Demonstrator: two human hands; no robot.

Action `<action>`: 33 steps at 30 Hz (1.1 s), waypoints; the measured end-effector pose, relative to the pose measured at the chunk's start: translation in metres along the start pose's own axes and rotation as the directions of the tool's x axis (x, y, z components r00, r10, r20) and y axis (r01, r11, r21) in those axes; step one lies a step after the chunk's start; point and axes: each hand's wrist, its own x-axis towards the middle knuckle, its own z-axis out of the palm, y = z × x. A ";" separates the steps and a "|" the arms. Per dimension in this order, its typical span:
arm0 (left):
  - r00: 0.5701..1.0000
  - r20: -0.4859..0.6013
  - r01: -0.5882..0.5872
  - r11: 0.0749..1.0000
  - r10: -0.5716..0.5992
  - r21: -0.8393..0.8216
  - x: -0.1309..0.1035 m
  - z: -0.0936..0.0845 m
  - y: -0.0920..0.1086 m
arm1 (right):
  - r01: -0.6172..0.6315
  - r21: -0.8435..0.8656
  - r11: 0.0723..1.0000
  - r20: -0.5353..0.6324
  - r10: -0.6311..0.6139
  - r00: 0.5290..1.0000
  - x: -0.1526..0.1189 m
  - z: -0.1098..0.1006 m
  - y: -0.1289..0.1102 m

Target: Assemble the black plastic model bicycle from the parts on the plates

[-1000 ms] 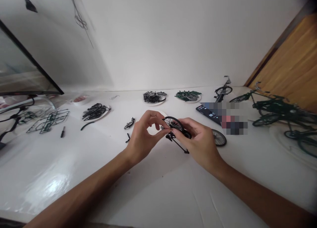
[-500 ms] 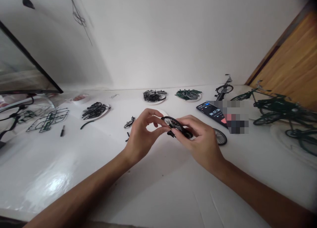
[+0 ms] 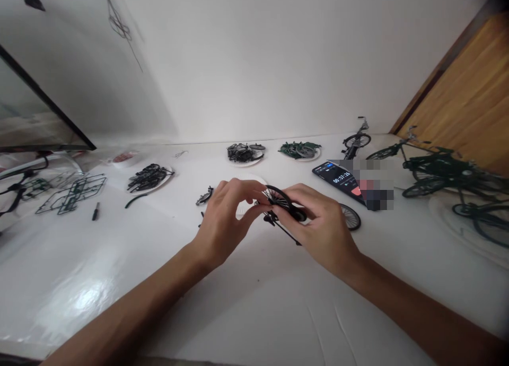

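Note:
A small black spoked wheel (image 3: 279, 197), joined to dark thin model bicycle parts, is held between my two hands above the white table. My left hand (image 3: 228, 220) pinches the assembly near the wheel's hub with thumb and fingertips. From the right, my right hand (image 3: 324, 223) grips the wheel's rim and the parts beside it. A thin dark rod (image 3: 287, 232) sticks out below the wheel, toward the right palm. Another loose wheel (image 3: 350, 217) lies just behind my right hand. Small black parts (image 3: 204, 196) lie beyond my left hand. The fingers hide much of the joint.
Plates of dark parts (image 3: 149, 178), (image 3: 244, 154) and green parts (image 3: 300, 149) stand toward the wall. A phone (image 3: 344, 184) and assembled model bicycles (image 3: 441, 170) are at right. Green frames (image 3: 73, 193) and a screwdriver (image 3: 96, 212) lie left.
The wheel has tilted more upright between my fingers, and the thin rod below it now shows. My left hand has shifted slightly left; the view has moved a little.

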 end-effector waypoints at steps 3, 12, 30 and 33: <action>0.992 -0.009 -0.125 0.991 0.125 0.042 0.001 -0.001 -0.002 | -0.155 0.109 0.982 0.037 0.151 0.988 -0.001 0.002 0.000; 0.976 -0.022 -0.214 0.972 0.218 0.101 0.002 -0.003 -0.003 | -0.482 0.545 0.686 0.231 0.430 0.873 -0.004 0.010 0.004; 0.931 0.166 0.363 0.866 -0.324 -0.344 0.009 -0.004 0.004 | -0.537 0.540 0.647 0.273 0.469 0.840 -0.003 0.009 0.004; 0.910 0.202 0.413 0.843 -0.363 -0.346 0.010 -0.005 0.003 | -0.547 0.540 0.639 0.289 0.470 0.834 -0.004 0.009 0.005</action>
